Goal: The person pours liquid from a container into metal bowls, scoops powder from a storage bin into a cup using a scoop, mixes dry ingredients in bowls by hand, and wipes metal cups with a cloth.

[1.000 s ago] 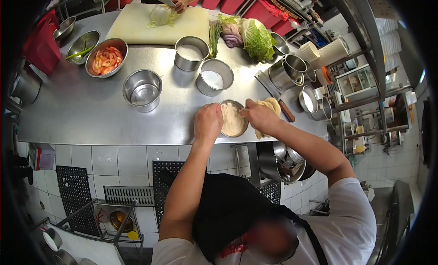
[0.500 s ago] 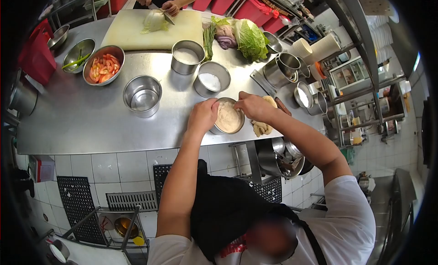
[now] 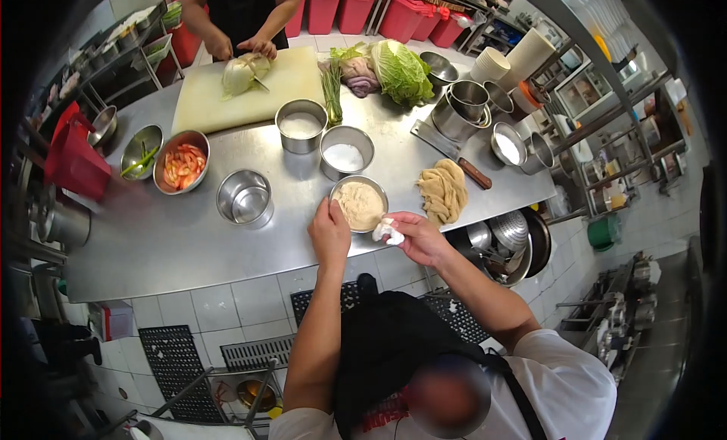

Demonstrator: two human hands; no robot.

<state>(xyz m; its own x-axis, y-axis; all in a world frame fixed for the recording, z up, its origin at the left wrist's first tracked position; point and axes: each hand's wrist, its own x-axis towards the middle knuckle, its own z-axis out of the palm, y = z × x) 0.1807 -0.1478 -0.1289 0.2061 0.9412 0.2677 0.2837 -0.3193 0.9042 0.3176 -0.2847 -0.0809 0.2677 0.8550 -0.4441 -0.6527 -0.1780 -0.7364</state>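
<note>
A round metal bowl (image 3: 385, 196) filled with a pale beige mixture (image 3: 359, 204) stands near the table's front edge. My left hand (image 3: 329, 232) is closed around the bowl's left side, thumb at the rim. At the front right of the same rim, my right hand (image 3: 424, 239) pinches a crumpled white cloth or paper (image 3: 388, 232); which of these it is, I cannot tell. Folded pale tan pieces (image 3: 442, 192) lie to the right of the bowl. Just behind it are two metal pots, one (image 3: 369, 147) with white powder and another (image 3: 301, 146) with whitish contents.
Across the table another person's hands (image 3: 257, 46) cut cabbage (image 3: 244, 76) on a board (image 3: 201, 110). A cleaver with a wooden handle (image 3: 475, 173) lies at right. Cabbage heads (image 3: 401, 73), a tomato bowl (image 3: 161, 184) and a metal pot (image 3: 246, 213) stand around.
My right hand has come down from the bowl's right rim to its front right, and white material now shows in its fingers. The camera view has shifted; the tan pieces are fully visible.
</note>
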